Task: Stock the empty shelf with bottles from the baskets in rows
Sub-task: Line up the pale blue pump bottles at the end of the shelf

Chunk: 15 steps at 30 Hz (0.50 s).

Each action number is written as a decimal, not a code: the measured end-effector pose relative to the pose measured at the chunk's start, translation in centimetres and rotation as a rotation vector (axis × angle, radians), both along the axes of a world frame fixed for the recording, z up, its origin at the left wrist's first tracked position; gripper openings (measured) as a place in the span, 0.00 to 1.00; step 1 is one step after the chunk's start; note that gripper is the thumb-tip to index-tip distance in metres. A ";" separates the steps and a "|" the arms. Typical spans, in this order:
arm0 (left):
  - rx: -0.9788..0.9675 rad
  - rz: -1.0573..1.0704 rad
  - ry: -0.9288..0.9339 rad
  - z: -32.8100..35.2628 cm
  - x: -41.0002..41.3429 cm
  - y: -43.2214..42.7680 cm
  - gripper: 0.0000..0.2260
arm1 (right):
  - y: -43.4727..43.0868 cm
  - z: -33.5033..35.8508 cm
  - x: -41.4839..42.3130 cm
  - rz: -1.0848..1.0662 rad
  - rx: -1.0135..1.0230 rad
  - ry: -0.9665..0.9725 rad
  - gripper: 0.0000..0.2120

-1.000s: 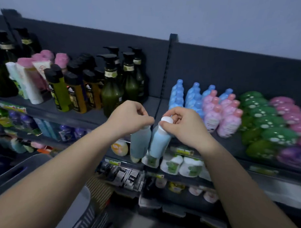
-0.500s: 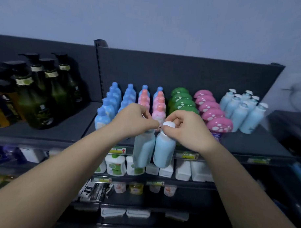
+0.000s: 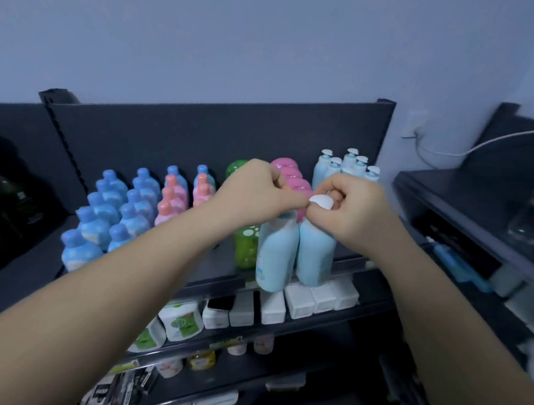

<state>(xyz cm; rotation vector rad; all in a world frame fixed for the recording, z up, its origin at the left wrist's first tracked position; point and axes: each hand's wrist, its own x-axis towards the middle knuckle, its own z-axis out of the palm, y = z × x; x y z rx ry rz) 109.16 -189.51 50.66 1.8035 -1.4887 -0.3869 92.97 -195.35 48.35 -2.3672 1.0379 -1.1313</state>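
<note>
Your left hand (image 3: 254, 192) grips the left bottle (image 3: 276, 257) by its top | your right hand (image 3: 350, 211) pinches the right bottle (image 3: 315, 258) at its white cap | bottles side by side at the shelf (image 3: 219, 269) front.

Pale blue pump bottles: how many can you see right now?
7. The left hand grips one bottle, the right hand another; five stand at the right end of the shelf; the hands may hide more.

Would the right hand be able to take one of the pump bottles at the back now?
Probably not: the right hand grips a pale blue bottle, though the pump bottles stand just behind it.
</note>
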 end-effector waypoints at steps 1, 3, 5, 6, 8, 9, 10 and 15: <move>-0.005 -0.026 0.004 0.7 -0.6 -0.8 0.11 | -0.5 0.4 -0.6 -0.023 -0.021 -0.025 0.06; -0.010 -0.075 0.002 1.7 -1.8 -2.3 0.12 | -1.4 1.1 -1.6 -0.082 -0.044 -0.041 0.05; -0.020 -0.125 0.002 2.4 -2.8 -3.7 0.14 | -2.1 1.7 -2.6 -0.158 -0.055 -0.046 0.07; -0.029 -0.144 0.008 2.7 -3.3 -4.4 0.15 | -2.5 2.1 -3.1 -0.189 -0.056 -0.043 0.08; -0.045 -0.173 0.032 3.1 -3.9 -5.8 0.16 | -3.1 2.8 -4.0 -0.223 -0.038 -0.023 0.07; -0.054 -0.185 0.046 3.3 -4.2 -6.4 0.17 | -3.5 3.2 -4.4 -0.234 -0.035 -0.011 0.06; -0.065 -0.197 0.058 3.6 -4.4 -7.1 0.17 | -3.9 3.6 -4.9 -0.248 -0.035 0.000 0.05; -0.075 -0.283 0.117 4.9 -5.5 -10.0 0.10 | -5.9 5.4 -5.8 -0.298 -0.009 -0.018 0.05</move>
